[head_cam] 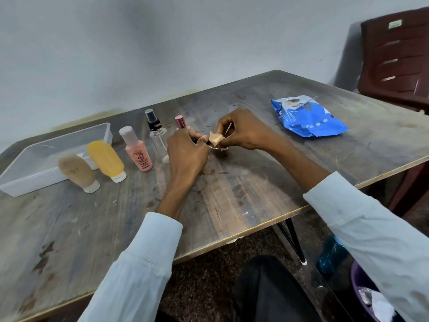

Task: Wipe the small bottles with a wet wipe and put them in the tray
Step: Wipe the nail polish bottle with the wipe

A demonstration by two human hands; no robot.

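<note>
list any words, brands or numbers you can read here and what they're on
"3": large figure on the pink bottle; the small print around it is too blurred to read.
Blue wipes pack: white lettering, too blurred to read.
Chair: green sticker, too small to read.
Other bottles: no readable text.

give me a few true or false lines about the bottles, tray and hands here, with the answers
1. The tray holds two bottles. False: none lie in it.
2. The wipes pack lies right of both hands. True.
3. The yellow bottle stands on its cap. True.
4. The left hand rests flat on the table. False: its grip is round a small dark item.
5. The right hand pinches a wet wipe. True.
</note>
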